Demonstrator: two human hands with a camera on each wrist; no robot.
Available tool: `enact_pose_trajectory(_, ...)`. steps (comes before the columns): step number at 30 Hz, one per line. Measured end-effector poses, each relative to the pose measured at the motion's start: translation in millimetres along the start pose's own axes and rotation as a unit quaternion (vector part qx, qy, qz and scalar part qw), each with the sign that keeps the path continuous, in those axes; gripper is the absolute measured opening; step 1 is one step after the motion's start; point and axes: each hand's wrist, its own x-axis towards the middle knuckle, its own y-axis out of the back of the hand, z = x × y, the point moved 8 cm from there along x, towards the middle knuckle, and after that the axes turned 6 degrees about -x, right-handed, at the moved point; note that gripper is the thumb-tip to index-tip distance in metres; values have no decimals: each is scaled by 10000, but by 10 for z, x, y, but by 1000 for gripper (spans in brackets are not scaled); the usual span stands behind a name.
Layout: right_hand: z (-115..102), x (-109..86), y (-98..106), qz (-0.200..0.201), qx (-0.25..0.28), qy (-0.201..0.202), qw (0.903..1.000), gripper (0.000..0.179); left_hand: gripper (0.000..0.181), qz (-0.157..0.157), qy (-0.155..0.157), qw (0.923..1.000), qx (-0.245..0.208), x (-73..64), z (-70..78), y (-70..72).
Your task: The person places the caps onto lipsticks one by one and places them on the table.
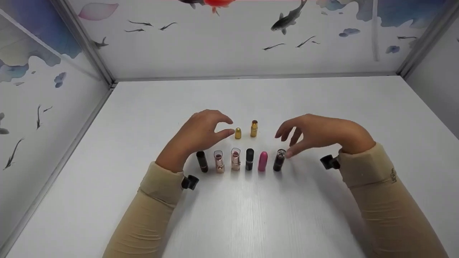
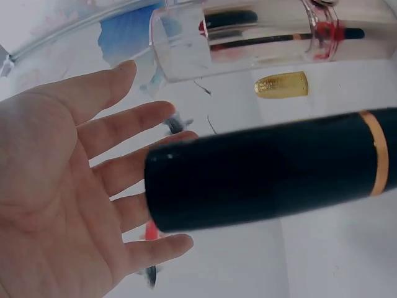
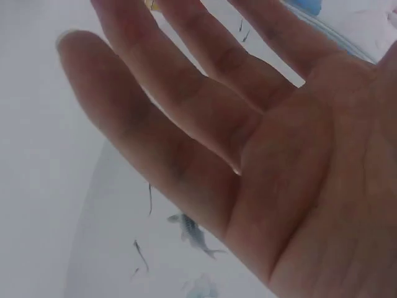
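Observation:
My left hand (image 1: 200,130) hovers with parted fingers, its thumb and forefinger tips just left of a small gold rounded cap (image 1: 238,134). Right of that cap stands a gold lipstick tube (image 1: 254,129). My right hand (image 1: 313,132) holds nothing; its fingers are loosely bent and point toward the gold tube. Its thumb tip is close to a dark lipstick (image 1: 279,160) with a shiny top; contact is unclear. Spread fingers of the left hand (image 2: 62,161) show in the left wrist view behind a black lipstick (image 2: 267,174) with a gold band. The right wrist view shows a bare palm (image 3: 298,161).
Nearer me, upright lipsticks form a row: a black one (image 1: 202,162), two rose-gold ones with clear caps (image 1: 219,163), another black one (image 1: 249,159) and a pink one (image 1: 263,161). White panels with painted fish (image 1: 287,19) border the white table (image 1: 251,215).

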Motion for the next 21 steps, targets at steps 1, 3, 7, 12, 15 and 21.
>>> enact_pose_trajectory(1,34,7,46,184,30,28,9998,48,37,-103,17,9999,-22,22,22,-23)
enact_pose_trajectory(3,94,52,107,529,114,17,9985,36,34,-275,18,9996,12,63,73,-53)
enact_pose_trajectory(7,148,214,130,935,278,-91,9952,26,34,-456,-69,9987,237,129,179,-50)
enact_pose_trajectory(12,168,342,155,1146,268,-57,9930,27,37,-618,-144,9961,608,0,243,77)
enact_pose_trajectory(15,180,402,172,1194,286,-10,9924,26,36,-574,-222,9944,853,-155,174,232)
enact_pose_trajectory(21,250,558,139,1086,378,-41,9934,35,31,-167,-679,9886,1331,-86,-116,348)
